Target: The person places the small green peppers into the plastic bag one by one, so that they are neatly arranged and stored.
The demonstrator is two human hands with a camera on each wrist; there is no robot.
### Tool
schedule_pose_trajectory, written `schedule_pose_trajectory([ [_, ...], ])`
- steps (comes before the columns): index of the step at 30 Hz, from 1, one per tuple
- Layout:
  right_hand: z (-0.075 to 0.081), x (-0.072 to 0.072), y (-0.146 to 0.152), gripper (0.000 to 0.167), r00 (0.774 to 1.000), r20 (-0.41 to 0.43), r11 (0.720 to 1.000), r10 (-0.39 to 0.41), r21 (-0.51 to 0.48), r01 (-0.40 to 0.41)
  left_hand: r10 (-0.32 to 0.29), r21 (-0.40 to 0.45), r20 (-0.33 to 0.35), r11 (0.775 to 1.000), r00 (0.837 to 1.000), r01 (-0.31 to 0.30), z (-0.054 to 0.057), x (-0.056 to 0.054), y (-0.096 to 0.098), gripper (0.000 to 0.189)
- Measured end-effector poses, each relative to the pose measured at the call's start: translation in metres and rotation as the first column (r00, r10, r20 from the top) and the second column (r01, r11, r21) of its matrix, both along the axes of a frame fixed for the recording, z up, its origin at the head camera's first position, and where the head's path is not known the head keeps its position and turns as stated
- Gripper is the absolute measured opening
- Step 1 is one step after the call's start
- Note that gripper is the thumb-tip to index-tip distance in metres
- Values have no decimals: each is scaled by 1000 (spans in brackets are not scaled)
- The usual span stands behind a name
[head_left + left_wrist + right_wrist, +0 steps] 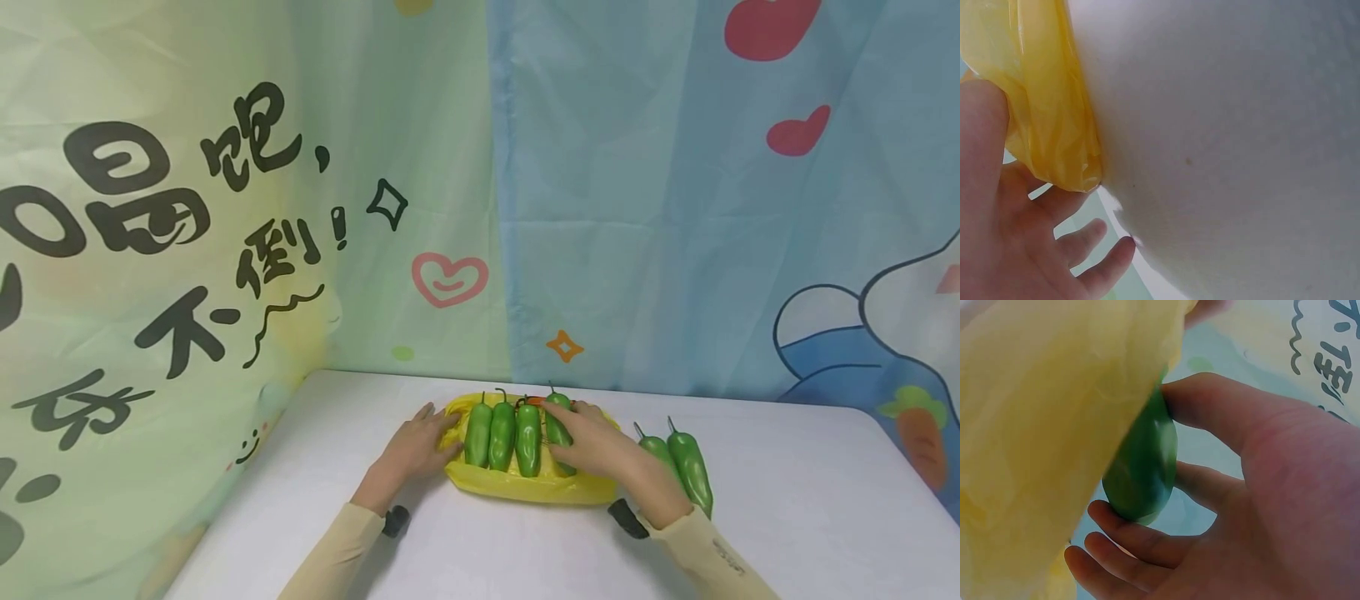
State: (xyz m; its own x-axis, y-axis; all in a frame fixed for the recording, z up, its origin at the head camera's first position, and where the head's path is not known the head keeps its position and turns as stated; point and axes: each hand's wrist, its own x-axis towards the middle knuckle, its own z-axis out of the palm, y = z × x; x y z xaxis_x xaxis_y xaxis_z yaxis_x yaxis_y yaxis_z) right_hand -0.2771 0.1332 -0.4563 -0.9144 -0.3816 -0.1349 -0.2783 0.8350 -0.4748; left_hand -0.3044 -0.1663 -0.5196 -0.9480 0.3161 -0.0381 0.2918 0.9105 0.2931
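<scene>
"As the glossy green pepper [1147, 462] sits at the right end of the yellow plastic bag [532, 486], what holds it?"
"The right hand [597, 437], fingers clamped on it."
"And the left hand [418, 443]?"
"Fingers apart, touching the bag's other end."

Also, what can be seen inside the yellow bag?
Four green peppers, one partly covered by the right hand; something red shows behind them. What lies under the peppers is covered.

Six green peppers [528, 442], one yellow bag [525, 487]
</scene>
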Motion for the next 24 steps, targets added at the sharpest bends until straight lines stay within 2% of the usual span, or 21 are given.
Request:
schedule_pose_trajectory([
  [18, -20, -3, -12, 69, 999, 9, 999, -52, -13, 52, -21, 5, -22, 1000, 1000, 21, 1, 0, -1, 55],
  [24, -22, -3, -13, 69, 997, 33, 997, -68, -18, 69, -19, 9, -18, 1000, 1000, 20, 2, 0, -1, 55],
])
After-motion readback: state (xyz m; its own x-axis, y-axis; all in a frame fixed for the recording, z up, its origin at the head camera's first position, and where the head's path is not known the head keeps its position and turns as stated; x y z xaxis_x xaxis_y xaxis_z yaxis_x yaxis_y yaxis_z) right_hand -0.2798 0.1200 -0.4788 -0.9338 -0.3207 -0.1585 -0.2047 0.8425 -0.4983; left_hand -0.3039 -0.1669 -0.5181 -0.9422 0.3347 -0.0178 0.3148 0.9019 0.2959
